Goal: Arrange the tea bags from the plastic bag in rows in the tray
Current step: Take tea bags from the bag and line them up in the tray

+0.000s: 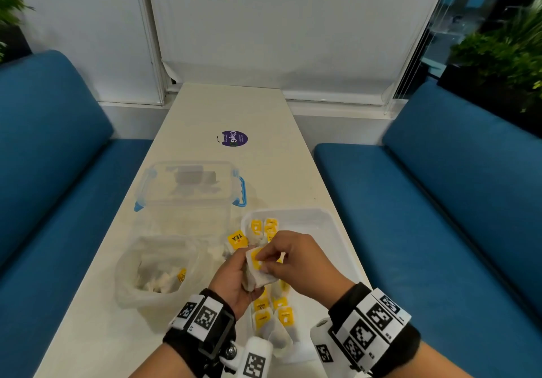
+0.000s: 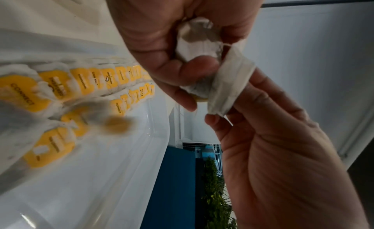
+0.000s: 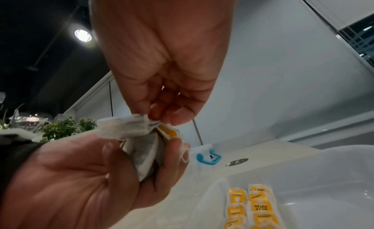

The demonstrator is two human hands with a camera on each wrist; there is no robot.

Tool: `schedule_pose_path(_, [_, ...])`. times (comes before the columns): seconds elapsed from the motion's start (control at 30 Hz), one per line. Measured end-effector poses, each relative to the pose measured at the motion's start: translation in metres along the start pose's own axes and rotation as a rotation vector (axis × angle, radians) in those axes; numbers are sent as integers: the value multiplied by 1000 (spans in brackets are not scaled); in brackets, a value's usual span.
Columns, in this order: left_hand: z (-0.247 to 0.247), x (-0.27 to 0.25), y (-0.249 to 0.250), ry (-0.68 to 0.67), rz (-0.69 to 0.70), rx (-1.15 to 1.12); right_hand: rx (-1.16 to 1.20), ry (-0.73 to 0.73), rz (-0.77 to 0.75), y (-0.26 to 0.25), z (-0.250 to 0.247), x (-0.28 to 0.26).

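My left hand (image 1: 234, 275) grips a small bunch of tea bags (image 1: 258, 272) above the white tray's (image 1: 316, 219) left side. My right hand (image 1: 272, 260) pinches the top tea bag of the bunch at its yellow-tag end (image 3: 168, 131). In the left wrist view that bag (image 2: 228, 88) is partly drawn out of the bunch (image 2: 196, 40). Rows of yellow-tagged tea bags (image 1: 275, 316) lie along the tray's left side, with a few more (image 1: 264, 228) at its far corner. The crumpled plastic bag (image 1: 152, 272) stands open left of the tray, tea bags inside. One "TEA" tag (image 1: 237, 238) lies between them.
A clear lidded container (image 1: 187, 190) with blue clips stands beyond the plastic bag. Farther back, a round purple sticker (image 1: 234, 138) is stuck on the white table (image 1: 264, 114). Blue sofas (image 1: 440, 201) flank the table on both sides. The tray's right half is bare.
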State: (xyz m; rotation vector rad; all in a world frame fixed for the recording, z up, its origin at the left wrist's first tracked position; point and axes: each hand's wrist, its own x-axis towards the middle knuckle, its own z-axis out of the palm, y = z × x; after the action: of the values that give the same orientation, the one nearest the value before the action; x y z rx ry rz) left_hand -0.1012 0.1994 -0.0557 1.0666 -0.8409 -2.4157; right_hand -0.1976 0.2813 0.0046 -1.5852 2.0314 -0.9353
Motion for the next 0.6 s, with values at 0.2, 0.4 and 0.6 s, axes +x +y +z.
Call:
schedule_pose_path(0.2, [3,-8,2,-44,56,91,20,9,20,0,0,-3])
schedule_pose_path(0.4, [6,-14,1,-85,139,213,63,-44,96,5,-1,-6])
schedule_pose_path(0.6, [5,-20,2,-105,136,210,247,-4,169,4,-12,-4])
